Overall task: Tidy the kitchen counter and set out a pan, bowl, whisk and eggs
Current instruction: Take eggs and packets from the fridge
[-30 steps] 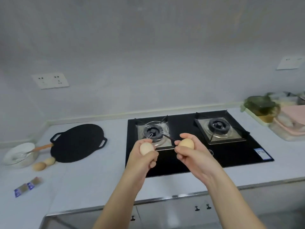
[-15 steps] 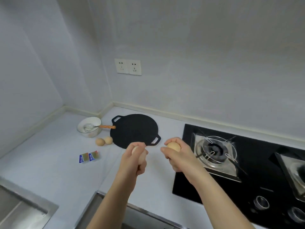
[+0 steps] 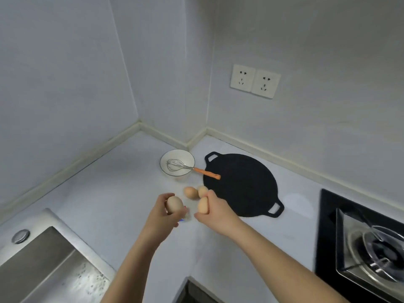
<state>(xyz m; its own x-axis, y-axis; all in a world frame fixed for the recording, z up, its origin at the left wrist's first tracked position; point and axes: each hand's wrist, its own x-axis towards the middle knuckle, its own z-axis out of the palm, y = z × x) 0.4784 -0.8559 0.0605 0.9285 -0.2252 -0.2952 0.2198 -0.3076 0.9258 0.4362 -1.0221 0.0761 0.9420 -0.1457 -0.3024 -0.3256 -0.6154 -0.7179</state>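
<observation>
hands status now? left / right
Left hand: gripping an egg, fingers curled round it.
Right hand: holding another egg between thumb and fingers.

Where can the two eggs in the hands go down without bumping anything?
Bare counter lies between the sink and the bowl, and between the pan and the stove. It is crowded around the two lying eggs, beside the pan.

Left of the pan (image 3: 240, 184), bare table (image 3: 113, 182) lies open toward the wall corner, while at the pan's left rim the bowl (image 3: 172, 157), the whisk (image 3: 206, 173) handle overhanging that rim and two loose eggs (image 3: 189, 192) crowd the way.
</observation>
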